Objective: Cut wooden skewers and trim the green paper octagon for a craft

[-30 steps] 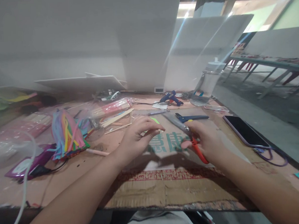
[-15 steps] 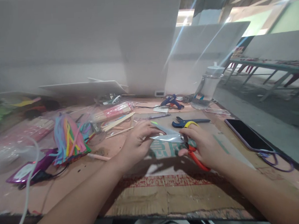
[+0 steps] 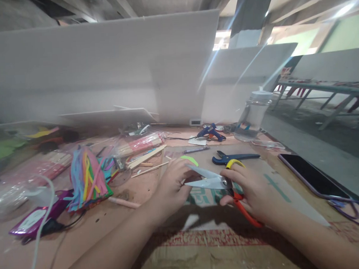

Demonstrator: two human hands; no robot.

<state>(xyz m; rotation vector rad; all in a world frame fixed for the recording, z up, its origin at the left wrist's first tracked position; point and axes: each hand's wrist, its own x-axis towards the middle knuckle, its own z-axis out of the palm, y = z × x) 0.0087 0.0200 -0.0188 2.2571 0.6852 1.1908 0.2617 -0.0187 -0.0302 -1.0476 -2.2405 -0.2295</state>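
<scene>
My right hand (image 3: 249, 189) grips a pair of scissors (image 3: 211, 183) with one yellow and one red handle loop. Their blades stand apart and point left, with the tips at the fingers of my left hand (image 3: 174, 186). That hand is closed in a pinch, and a bright green piece of paper (image 3: 189, 160) shows at its fingertips, beside the upper blade. How the fingers hold it is partly hidden. Under both hands lies a sheet with green print (image 3: 275, 186), on top of brown cardboard (image 3: 203, 260).
Beyond my hands lie blue-handled cutters (image 3: 235, 158), a pen (image 3: 197, 149) and a blue glue gun (image 3: 210, 132). A phone (image 3: 310, 176) and a clear bottle (image 3: 253, 115) stand to the right. Colourful fuzzy strips (image 3: 87, 174), wooden sticks (image 3: 147, 155) and a purple packet (image 3: 40, 216) are on the left.
The view has tilted upward, so the table sits lower in the picture. More of the green paper shows beside my left fingers. The scissors remain in my right hand with blades apart.
</scene>
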